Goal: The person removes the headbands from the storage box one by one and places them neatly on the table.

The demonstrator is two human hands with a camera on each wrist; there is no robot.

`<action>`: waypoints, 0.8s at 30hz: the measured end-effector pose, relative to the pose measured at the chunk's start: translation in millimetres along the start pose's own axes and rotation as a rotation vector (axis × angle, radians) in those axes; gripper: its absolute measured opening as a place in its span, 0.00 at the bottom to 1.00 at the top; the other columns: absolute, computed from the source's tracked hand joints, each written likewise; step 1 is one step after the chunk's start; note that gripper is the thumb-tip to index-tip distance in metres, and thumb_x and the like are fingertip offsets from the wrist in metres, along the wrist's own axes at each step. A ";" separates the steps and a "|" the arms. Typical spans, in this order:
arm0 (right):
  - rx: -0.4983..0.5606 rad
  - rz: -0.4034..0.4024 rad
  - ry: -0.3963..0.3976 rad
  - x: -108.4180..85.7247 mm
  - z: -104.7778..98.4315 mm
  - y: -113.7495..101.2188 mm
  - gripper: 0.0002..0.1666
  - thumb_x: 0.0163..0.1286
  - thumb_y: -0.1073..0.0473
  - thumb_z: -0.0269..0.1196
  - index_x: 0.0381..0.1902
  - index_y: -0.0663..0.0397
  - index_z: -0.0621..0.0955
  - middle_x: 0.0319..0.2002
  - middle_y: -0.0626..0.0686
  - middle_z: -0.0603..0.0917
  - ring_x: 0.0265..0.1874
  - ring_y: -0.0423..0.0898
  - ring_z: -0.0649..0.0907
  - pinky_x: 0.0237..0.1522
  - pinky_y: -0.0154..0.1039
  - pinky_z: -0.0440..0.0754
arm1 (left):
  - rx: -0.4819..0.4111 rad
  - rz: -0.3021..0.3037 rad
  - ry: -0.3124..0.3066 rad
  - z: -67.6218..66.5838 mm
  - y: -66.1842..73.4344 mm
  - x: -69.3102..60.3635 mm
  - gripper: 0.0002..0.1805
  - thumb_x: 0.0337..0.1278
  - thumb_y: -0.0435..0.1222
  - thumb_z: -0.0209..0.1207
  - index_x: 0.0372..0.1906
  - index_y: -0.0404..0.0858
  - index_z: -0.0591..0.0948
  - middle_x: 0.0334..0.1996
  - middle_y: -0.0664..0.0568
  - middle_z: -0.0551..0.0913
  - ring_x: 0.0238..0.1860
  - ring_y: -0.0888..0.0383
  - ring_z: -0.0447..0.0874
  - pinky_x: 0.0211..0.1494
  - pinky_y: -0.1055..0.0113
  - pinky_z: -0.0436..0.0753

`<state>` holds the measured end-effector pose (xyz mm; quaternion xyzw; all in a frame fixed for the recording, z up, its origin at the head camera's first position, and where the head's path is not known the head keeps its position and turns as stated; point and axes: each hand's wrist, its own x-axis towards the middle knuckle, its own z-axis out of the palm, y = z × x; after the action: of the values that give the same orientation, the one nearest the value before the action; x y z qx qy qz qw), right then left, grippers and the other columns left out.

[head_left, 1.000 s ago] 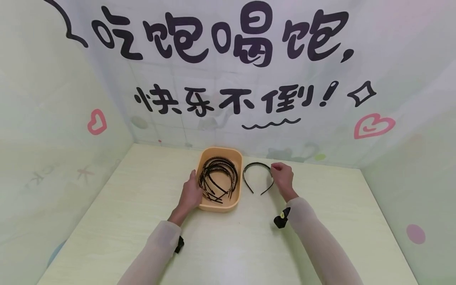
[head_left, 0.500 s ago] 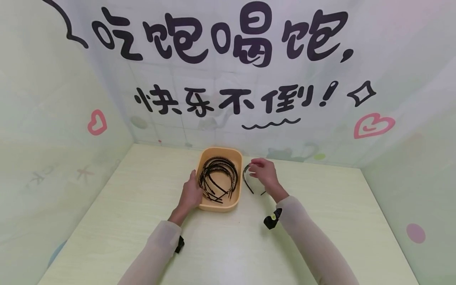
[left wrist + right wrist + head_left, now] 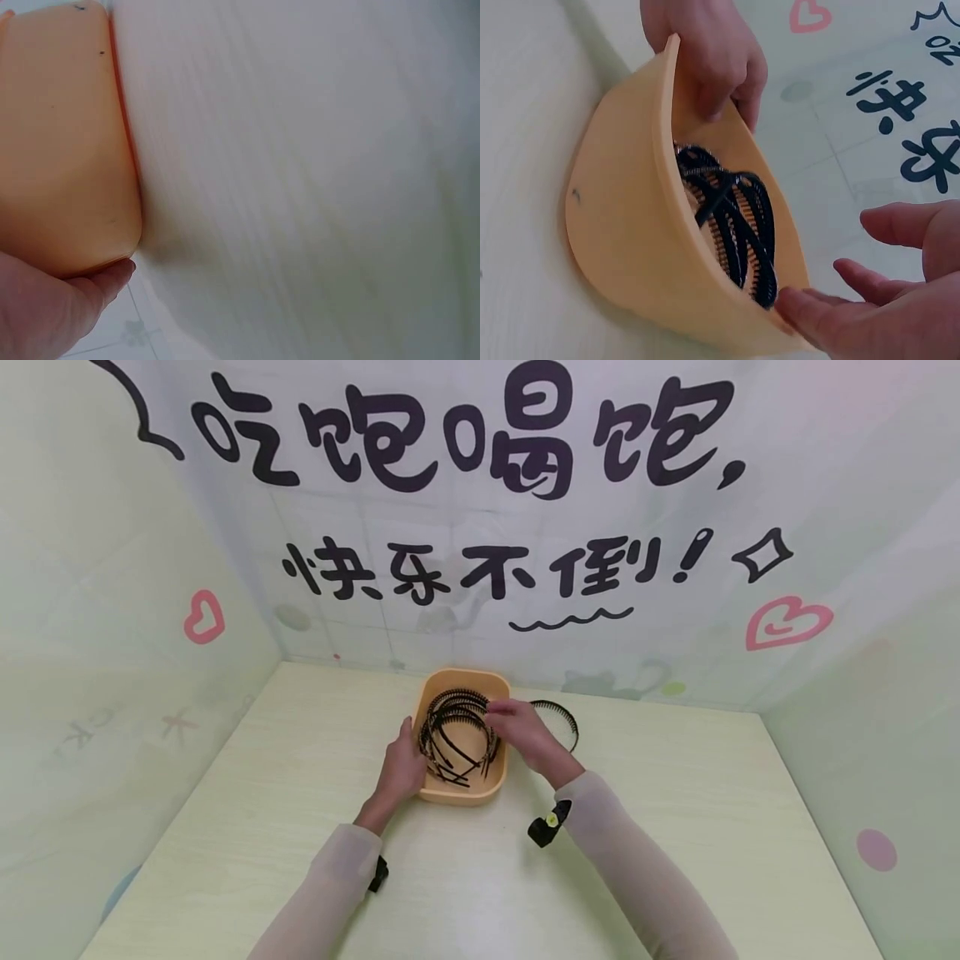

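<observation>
Dark toothed headbands (image 3: 757,274) lie overlapping inside a peach plastic box (image 3: 622,202). At the box's left side, my left hand (image 3: 402,767) grips its wall; in the right wrist view some of its fingers reach over the rim. My right hand (image 3: 528,731) is over the box's right edge, thumb and fingers spread apart with nothing between them. In the right wrist view its fingertips (image 3: 795,304) are beside the rim, close to the headbands; whether they touch is unclear. Another black headband (image 3: 576,727) lies on the table right of the box, partly behind my right hand.
The pale wood-grain table (image 3: 480,877) extends in front of the box and to both sides. A printed white wall sheet (image 3: 465,643) stands close behind the box, with similar sheets at left and right.
My right hand has moved left, from the right side of the loose headband, across it, to the box's right edge. The headband stayed on the table. My left hand has not moved.
</observation>
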<state>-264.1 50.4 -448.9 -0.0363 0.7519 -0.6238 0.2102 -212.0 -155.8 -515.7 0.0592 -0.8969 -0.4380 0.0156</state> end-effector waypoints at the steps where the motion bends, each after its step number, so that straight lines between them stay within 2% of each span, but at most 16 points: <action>1: -0.013 0.005 0.000 -0.5 2.3 -0.7 0.28 0.74 0.61 0.57 0.68 0.65 0.71 0.67 0.63 0.72 0.65 0.57 0.74 0.67 0.52 0.70 | -0.001 -0.001 0.000 0.0 0.1 0.1 0.39 0.60 0.23 0.44 0.77 0.27 0.47 0.66 0.24 0.67 0.60 0.35 0.77 0.60 0.47 0.77; 8: -0.034 0.014 0.014 -1.6 16.3 -2.8 0.31 0.73 0.59 0.58 0.71 0.64 0.68 0.74 0.61 0.63 0.73 0.58 0.64 0.72 0.55 0.63 | -0.007 0.001 -0.003 0.4 -0.3 0.6 0.38 0.62 0.23 0.44 0.77 0.27 0.47 0.66 0.24 0.67 0.60 0.35 0.77 0.62 0.47 0.76; 18: -0.043 0.043 0.010 -0.8 22.5 -1.7 0.32 0.72 0.59 0.59 0.70 0.64 0.66 0.74 0.63 0.61 0.73 0.61 0.63 0.72 0.58 0.60 | -0.005 0.012 0.004 1.4 -2.4 1.4 0.38 0.62 0.23 0.43 0.77 0.27 0.47 0.65 0.24 0.68 0.59 0.36 0.78 0.61 0.47 0.77; 24: -0.066 0.034 0.027 -2.6 23.5 -2.6 0.33 0.72 0.59 0.60 0.70 0.64 0.66 0.75 0.64 0.60 0.73 0.61 0.62 0.71 0.58 0.61 | 0.009 0.000 0.003 1.3 -1.2 0.9 0.37 0.64 0.24 0.42 0.77 0.27 0.47 0.66 0.24 0.67 0.59 0.36 0.78 0.61 0.48 0.77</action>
<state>-253.8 28.9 -448.9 -0.0221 0.7753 -0.5954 0.2094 -212.9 -155.6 -517.5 0.0598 -0.8987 -0.4341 0.0166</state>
